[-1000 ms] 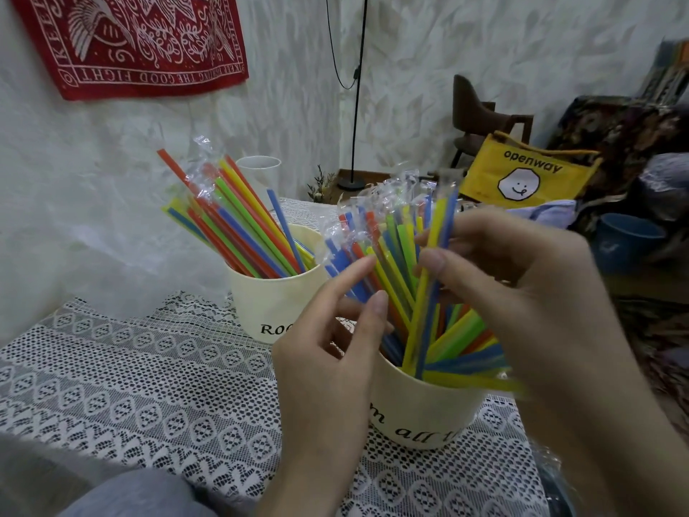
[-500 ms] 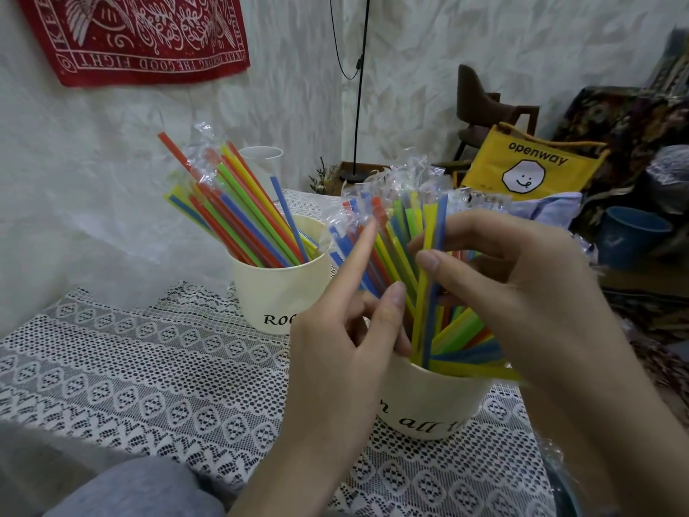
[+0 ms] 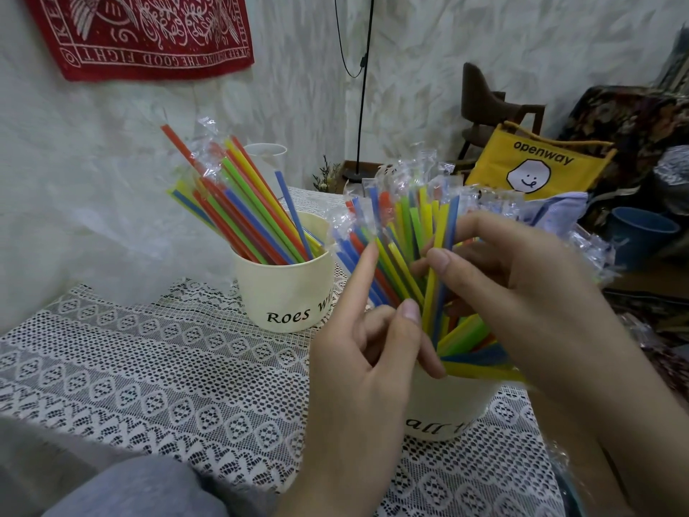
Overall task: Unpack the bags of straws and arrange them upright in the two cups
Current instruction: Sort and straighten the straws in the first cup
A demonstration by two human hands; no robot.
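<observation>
Two cream cups stand on your lace tablecloth (image 3: 156,367): the far cup (image 3: 287,292) holds leaning straws (image 3: 242,203), the near cup (image 3: 447,408) a wrapped bunch (image 3: 402,233). Your right hand (image 3: 522,292) pinches a yellow straw (image 3: 436,270) and seemingly a blue one beside it; your left hand (image 3: 369,367) touches the bunch with its forefinger straight.

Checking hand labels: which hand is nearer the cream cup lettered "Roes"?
Left. The left hand is just right of the cream cup lettered "Roes"; the right hand is farther right, over the other cream cup.
</observation>
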